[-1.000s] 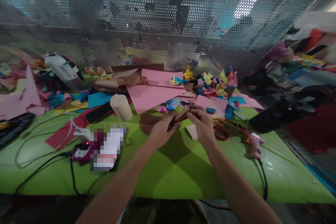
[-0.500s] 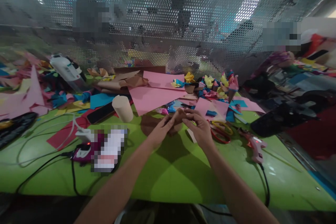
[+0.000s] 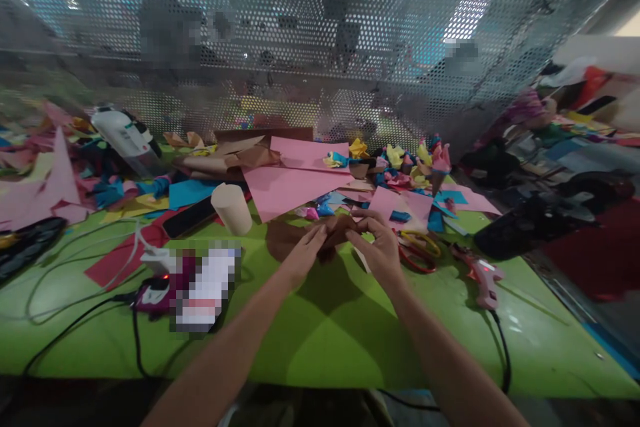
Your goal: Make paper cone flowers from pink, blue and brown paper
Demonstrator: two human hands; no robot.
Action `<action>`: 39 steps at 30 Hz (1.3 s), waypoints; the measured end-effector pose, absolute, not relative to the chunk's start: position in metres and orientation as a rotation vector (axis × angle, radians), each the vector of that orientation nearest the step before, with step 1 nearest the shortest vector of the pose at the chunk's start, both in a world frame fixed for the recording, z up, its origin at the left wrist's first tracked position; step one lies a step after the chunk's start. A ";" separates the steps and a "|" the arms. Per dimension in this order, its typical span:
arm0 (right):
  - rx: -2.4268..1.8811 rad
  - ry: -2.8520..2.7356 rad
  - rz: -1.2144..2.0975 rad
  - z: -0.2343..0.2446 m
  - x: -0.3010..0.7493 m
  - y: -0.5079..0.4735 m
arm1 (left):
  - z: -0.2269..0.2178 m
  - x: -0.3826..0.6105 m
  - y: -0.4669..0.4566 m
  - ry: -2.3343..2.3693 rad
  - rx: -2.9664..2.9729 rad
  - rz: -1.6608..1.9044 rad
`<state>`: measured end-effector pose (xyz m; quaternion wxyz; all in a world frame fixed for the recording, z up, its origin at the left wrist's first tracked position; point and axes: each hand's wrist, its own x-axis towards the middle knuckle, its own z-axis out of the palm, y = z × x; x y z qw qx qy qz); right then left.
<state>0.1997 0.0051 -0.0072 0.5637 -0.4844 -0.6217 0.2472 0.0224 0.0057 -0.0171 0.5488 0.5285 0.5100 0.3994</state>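
Note:
Between my two hands is a piece of brown paper (image 3: pixel 338 229), pinched by its edges just above the green table (image 3: pixel 327 340). My left hand (image 3: pixel 306 250) grips its left side, fingers closed. On the right side, the thumb and fingers of my right hand (image 3: pixel 376 243) are closed on it as well. More brown paper (image 3: pixel 281 240) lies on the table left of my left fingers. Close to my right hand rest scissors (image 3: pixel 420 252) with red and yellow handles. A cream-coloured paper roll (image 3: pixel 232 209) stands to the left.
A pink glue gun (image 3: pixel 485 277) lies at the right with its cord trailing forward. A purple power strip (image 3: pixel 155 295), cables and a phone (image 3: pixel 207 290) occupy the left. Pink sheets (image 3: pixel 297 187) and coloured paper scraps cover the back, before a perforated metal screen (image 3: pixel 280 33).
The brown paper, earlier raised and folded to a peak between my fingers, is now lower and flatter. Both hands keep hold of it in nearly the same place.

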 end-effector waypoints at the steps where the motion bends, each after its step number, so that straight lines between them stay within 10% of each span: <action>1: -1.158 -1.449 0.562 -0.008 0.199 0.005 | -0.016 0.023 0.004 1.216 1.295 0.908; 39: -1.137 -1.302 0.763 -0.016 0.207 0.019 | -0.010 0.011 0.015 1.152 1.345 0.751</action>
